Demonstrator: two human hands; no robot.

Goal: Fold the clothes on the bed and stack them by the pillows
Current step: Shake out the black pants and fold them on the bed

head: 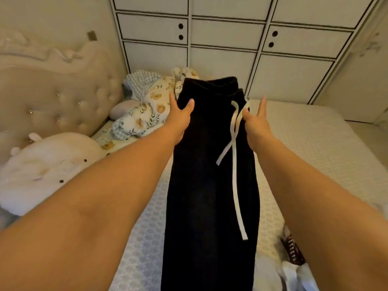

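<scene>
1. The black trousers [212, 164] lay lengthwise down the middle of the bed [310, 143], waistband at the far end, already doubled leg over leg by the look of them.
2. The left hand [178, 118] held the left corner of the waistband, thumb on top of the cloth and fingers around its edge; I judged this was to keep that side pinned and straight.
3. The right hand [256, 120] gripped the right edge at the same level, thumb pressed to the fabric, while 1 finger pointed straight out beyond it.
4. Just inside the right hand's grip, the white drawstring [235, 160] hung loose and trailed down the cloth toward the person.
5. With both hands at the waist corners, the hold suited either tugging the fabric flat or lifting the top end over toward the hems.
6. Beyond and left of the left hand's grip sat a printed quilt [147, 110] and a white plush pillow [46, 164] against the padded headboard [63, 89]; I judged the folded stack should go there.
7. Near the right forearm lay more clothes [294, 267], unfolded.
</scene>
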